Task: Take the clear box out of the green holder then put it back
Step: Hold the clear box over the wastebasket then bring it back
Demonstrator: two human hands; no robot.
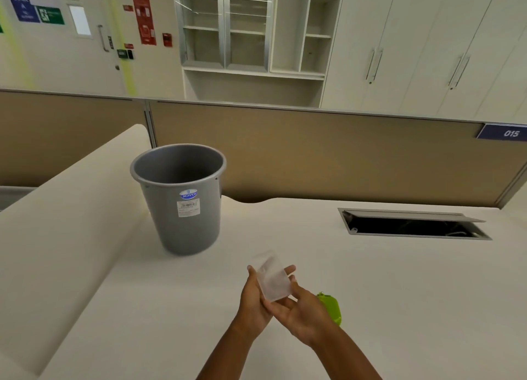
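The clear box [272, 280] is out of the green holder [330, 308], pinched between the fingers [289, 271] of the left hand [253, 302] and the right hand [299, 311], long axis tilted up and away. The holder lies just right of the right hand, behind it on the tabletop [399, 294], so returning the box probably means going right and down.

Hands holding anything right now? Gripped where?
The clear box, out of the green holder: left hand along its left side, right hand at its lower end.
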